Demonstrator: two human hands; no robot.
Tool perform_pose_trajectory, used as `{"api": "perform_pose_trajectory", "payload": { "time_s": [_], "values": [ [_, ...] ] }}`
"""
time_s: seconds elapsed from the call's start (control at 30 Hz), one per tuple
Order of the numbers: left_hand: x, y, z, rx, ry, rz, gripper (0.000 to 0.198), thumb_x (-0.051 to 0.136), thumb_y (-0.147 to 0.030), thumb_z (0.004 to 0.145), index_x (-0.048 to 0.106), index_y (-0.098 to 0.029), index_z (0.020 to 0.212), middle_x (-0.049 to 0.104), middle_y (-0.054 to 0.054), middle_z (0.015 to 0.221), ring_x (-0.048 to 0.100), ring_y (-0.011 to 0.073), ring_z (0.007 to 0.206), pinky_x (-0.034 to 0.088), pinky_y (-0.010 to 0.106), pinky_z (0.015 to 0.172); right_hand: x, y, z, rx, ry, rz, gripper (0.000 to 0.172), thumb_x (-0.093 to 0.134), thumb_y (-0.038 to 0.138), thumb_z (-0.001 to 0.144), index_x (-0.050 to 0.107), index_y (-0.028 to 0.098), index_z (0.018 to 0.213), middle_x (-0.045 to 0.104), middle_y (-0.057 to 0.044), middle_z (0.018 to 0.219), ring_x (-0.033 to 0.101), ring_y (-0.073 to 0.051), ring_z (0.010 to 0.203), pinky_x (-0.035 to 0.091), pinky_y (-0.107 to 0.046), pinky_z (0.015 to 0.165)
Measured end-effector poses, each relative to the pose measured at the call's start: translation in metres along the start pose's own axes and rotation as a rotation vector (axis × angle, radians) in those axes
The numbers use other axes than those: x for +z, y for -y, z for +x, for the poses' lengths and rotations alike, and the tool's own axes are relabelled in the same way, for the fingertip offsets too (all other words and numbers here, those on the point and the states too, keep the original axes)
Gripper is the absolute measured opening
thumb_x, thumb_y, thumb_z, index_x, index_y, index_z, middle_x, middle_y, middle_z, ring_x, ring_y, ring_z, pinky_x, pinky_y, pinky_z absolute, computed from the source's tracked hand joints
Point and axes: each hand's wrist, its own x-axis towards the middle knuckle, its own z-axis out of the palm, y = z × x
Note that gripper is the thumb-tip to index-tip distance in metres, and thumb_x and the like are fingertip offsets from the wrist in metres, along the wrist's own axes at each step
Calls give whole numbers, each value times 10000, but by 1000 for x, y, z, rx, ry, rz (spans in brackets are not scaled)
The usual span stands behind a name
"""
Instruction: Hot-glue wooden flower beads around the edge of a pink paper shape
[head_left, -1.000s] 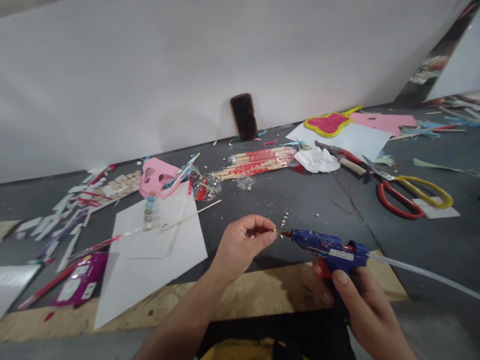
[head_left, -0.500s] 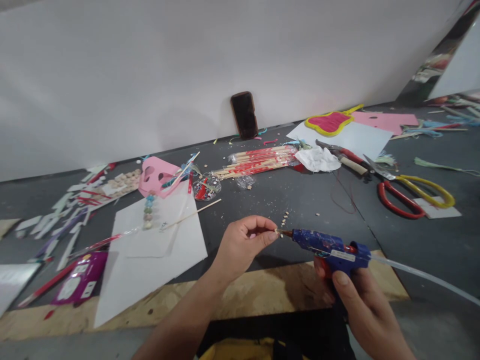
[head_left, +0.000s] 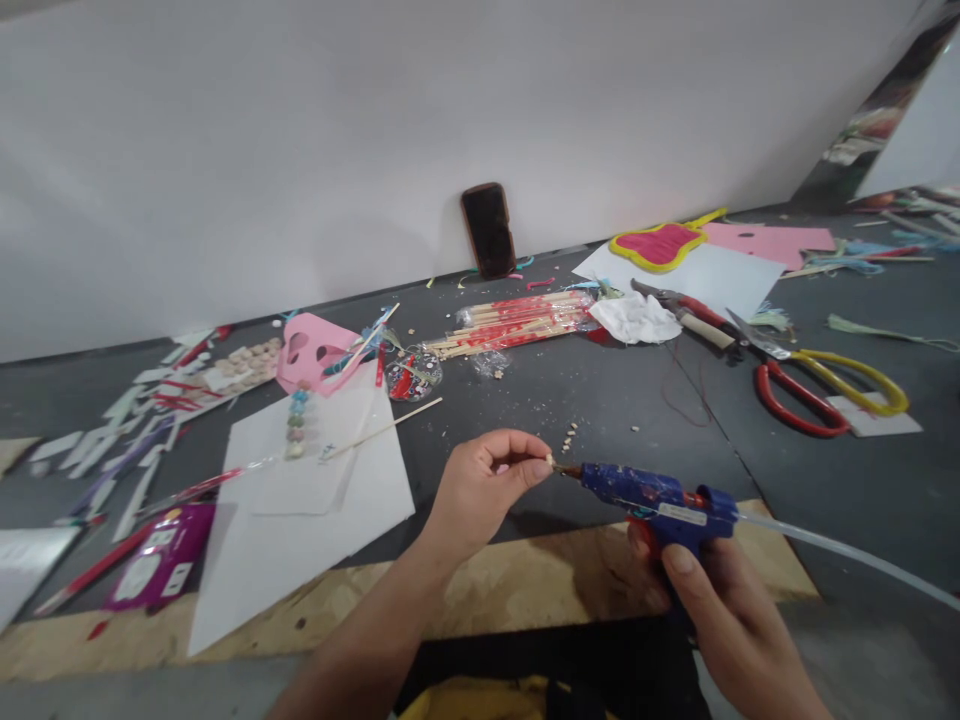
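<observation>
My right hand (head_left: 724,590) grips a blue hot glue gun (head_left: 652,495) by its handle, and a clear glue stick (head_left: 832,540) trails from the back of it. The nozzle points left at a tiny pale piece (head_left: 550,460) pinched between the thumb and forefinger of my left hand (head_left: 484,490). Nozzle and piece are touching or almost so; I cannot tell which. What the pale piece is cannot be made out. Just beyond the nozzle, several similar small pale pieces (head_left: 570,435) lie in a short row on the dark tabletop (head_left: 517,400).
White paper sheets (head_left: 300,560) with a string of beads (head_left: 298,425) lie left. Behind are packed wooden sticks (head_left: 517,325) and a phone (head_left: 489,230) leaning on the wall. Scissors (head_left: 802,400), pliers (head_left: 694,315) and crumpled tissue (head_left: 637,318) lie right.
The glue gun has shifted slightly left and down, its nozzle staying at the pale piece. My left hand has barely moved, a touch to the left.
</observation>
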Motion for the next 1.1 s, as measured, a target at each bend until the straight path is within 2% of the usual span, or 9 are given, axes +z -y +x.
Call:
{"api": "perform_pose_trajectory", "payload": {
  "time_s": [0.17,0.27,0.37,0.47,0.57,0.63,0.7,0.97,1.1],
  "values": [
    [-4,0,-4,-38,-53,95,162,697,-368,729,715,-225,802,619,-24,624,461,87,513,368,207,479,-40,16,34,-12,-168,-258,401,563,591,802,636,220,934,649,-40,690,586,-163,587,469,-262,485],
    [-5,4,-8,56,-94,184,117,675,-342,761,717,-251,823,648,-8,726,532,115,606,428,231,542,-74,23,75,-164,-201,-704,546,441,749,770,628,238,718,638,-51,606,563,-169,503,429,-281,435],
    [-4,11,-11,207,-115,275,72,656,-299,784,715,-266,809,648,20,991,587,168,839,489,281,687,-99,25,108,-198,-250,-997,529,455,705,800,488,259,517,537,-37,462,486,-154,402,348,-284,403],
    [-2,16,-12,270,-132,381,88,631,-281,810,719,-278,810,605,36,1053,559,211,987,499,339,791,-109,30,118,-191,-324,-1125,491,580,617,777,454,261,463,399,2,393,284,-103,315,197,-266,352],
    [0,20,-14,304,-139,450,97,627,-258,821,721,-284,815,588,38,1048,532,220,1024,490,375,854,-97,39,108,-242,-352,-1238,397,614,535,782,538,247,521,438,-10,451,267,-102,336,124,-264,363],
    [1,22,-14,336,-141,479,103,632,-232,820,719,-287,818,588,31,1034,524,216,1022,485,381,864,-80,41,100,-335,-274,-1274,209,551,402,852,641,240,756,640,-65,727,506,-153,496,265,-269,420],
    [3,24,-15,373,-152,508,117,634,-208,820,716,-290,817,592,21,1016,522,210,1011,479,381,863,-61,37,99,-386,-112,-1271,171,500,291,872,659,244,914,698,-55,955,631,-188,724,396,-279,549],
    [7,26,-19,467,-179,510,121,652,-164,812,703,-274,817,598,20,990,530,201,965,497,362,813,-38,9,124,-359,35,-1245,195,485,260,851,677,227,832,690,-44,915,647,-186,761,435,-285,622],
    [7,26,-19,507,-197,508,126,666,-144,805,693,-266,820,597,18,974,530,200,960,490,361,806,-25,16,110,-384,61,-1159,213,462,269,870,661,215,815,686,-50,881,642,-178,789,461,-285,689]
  ]
}}
